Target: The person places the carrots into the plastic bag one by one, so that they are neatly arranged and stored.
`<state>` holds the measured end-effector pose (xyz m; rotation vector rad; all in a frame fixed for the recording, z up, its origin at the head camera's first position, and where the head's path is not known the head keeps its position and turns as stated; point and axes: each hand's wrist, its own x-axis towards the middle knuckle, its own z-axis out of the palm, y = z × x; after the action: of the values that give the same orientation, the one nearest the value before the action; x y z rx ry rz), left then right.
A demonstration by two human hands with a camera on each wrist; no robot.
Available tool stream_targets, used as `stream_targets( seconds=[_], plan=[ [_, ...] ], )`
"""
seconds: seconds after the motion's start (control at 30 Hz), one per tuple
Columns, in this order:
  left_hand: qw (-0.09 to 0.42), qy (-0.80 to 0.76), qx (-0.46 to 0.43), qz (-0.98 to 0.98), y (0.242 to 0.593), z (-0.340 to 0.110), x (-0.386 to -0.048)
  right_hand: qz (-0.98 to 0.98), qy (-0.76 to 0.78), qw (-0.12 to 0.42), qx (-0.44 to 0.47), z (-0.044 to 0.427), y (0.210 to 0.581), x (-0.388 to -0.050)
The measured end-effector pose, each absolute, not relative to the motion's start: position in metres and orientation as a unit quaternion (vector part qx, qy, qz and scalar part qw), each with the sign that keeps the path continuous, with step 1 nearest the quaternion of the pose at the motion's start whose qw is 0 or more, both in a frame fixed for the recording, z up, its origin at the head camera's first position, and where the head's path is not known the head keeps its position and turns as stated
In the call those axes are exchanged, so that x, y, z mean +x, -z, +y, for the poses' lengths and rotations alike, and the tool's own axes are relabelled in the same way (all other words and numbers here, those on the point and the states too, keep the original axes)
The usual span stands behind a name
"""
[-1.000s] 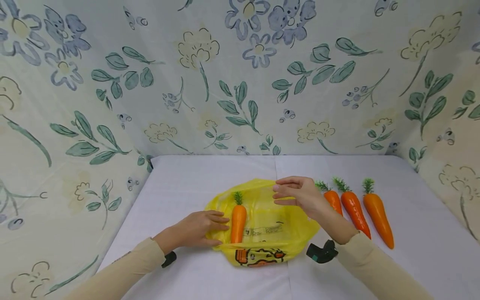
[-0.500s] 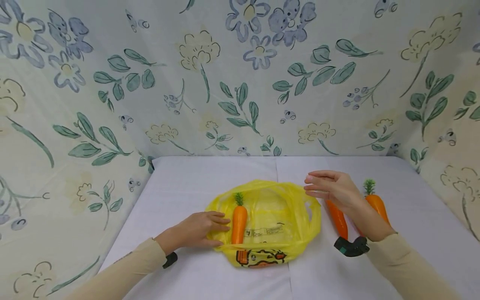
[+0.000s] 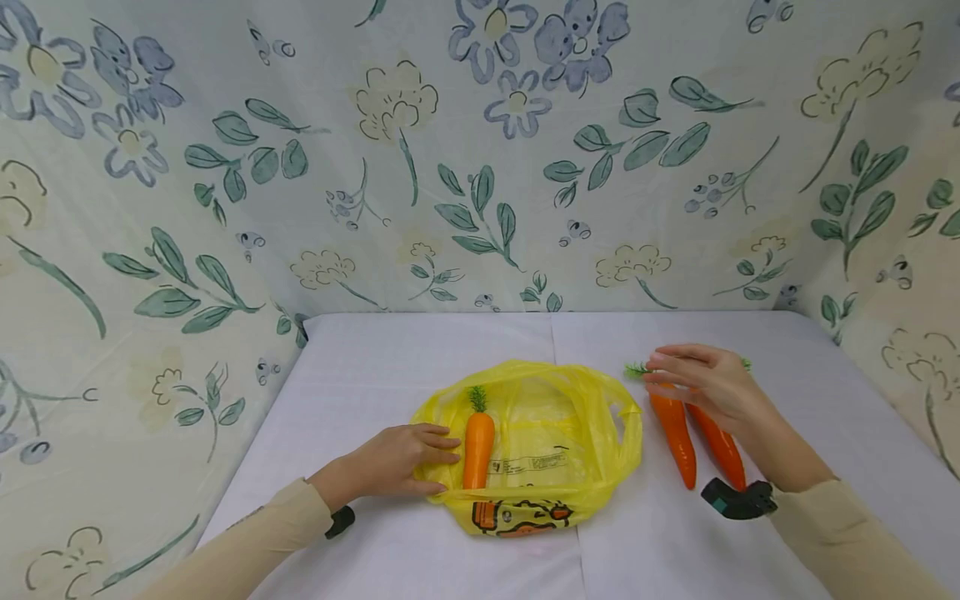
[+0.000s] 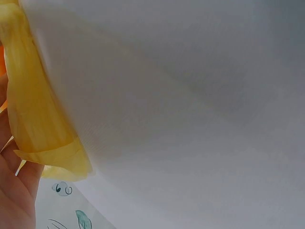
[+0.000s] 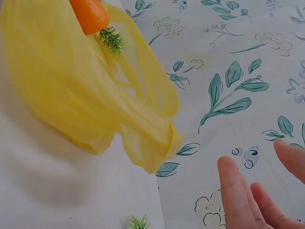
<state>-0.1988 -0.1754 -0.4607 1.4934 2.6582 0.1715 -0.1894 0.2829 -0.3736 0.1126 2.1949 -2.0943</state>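
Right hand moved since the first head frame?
Yes: the right hand moved rightward in the head view, farther from the tablecloth crease.

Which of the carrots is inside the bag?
The carrot beside the left hand. It lies in the yellow bag, whereas the other visible carrots lie outside on the white table, near the right hand.

No words or numbers can be read. On the yellow bag, a small printed block toward six o'clock is too tiny to make out; below, at six o'clock, stands a black-and-orange design.
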Motion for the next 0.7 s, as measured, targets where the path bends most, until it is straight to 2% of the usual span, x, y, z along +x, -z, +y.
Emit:
stream_targets(
  seconds=[0.7],
  plan=[
    [0.044,-0.069,0.492,0.867,0.461,-0.177,-0.199,0.666,0.742,0.045,0.061,0.324,0.391,-0.177]
  ],
)
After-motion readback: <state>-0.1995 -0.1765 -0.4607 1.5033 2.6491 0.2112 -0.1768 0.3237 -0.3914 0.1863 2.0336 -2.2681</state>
